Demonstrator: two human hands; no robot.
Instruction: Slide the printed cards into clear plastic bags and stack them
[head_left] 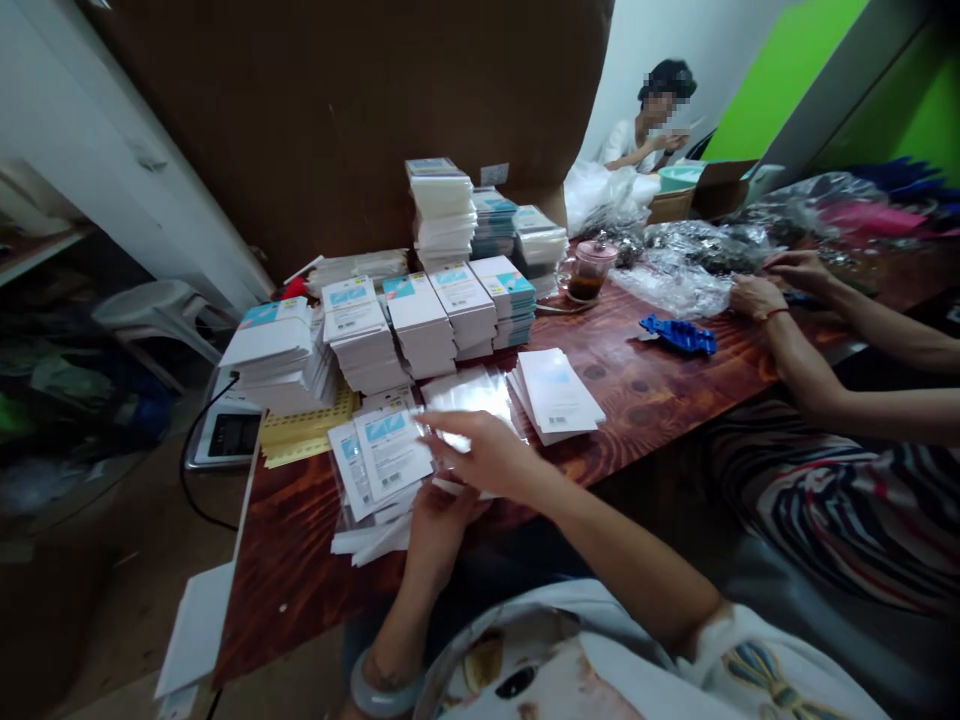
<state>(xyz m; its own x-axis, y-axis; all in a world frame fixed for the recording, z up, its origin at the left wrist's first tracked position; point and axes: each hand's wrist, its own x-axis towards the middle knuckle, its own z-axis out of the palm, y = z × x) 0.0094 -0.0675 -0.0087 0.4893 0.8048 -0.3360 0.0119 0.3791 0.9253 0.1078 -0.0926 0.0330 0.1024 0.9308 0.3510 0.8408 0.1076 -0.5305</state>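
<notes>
Toward the far edge of the table [277,590], a clear glass mug with a pink lid [589,272], partly filled with brown liquid; beyond, an open brown cardboard box [670,207] with something pale green in the top, beside crumpled clear plastic bags [679,255] around dark contents. By the near edge, left of centre, overlapping flat white cards with light-blue pictures [392,452], some in clear sleeves; on the fronts, barcodes and lines of print too small to read. Behind, similar blue-and-white fronts on tall stacks of white cards [420,325]; toward the left edge, yellow perforated sheets [304,440] under one stack. Left hand [442,515] low at the near edge, fingers curled beside a white edge, grasp or mere touch impossible to tell. Right hand [480,450] stretched leftward above, forefinger extended, thumb and fingers parted and released, fingertips near the cards. Just beyond, shiny clear plastic sleeves [469,395], next to a fanned pile of white cards [559,390]. Toward the right, a blue moulded plastic part [679,336].
</notes>
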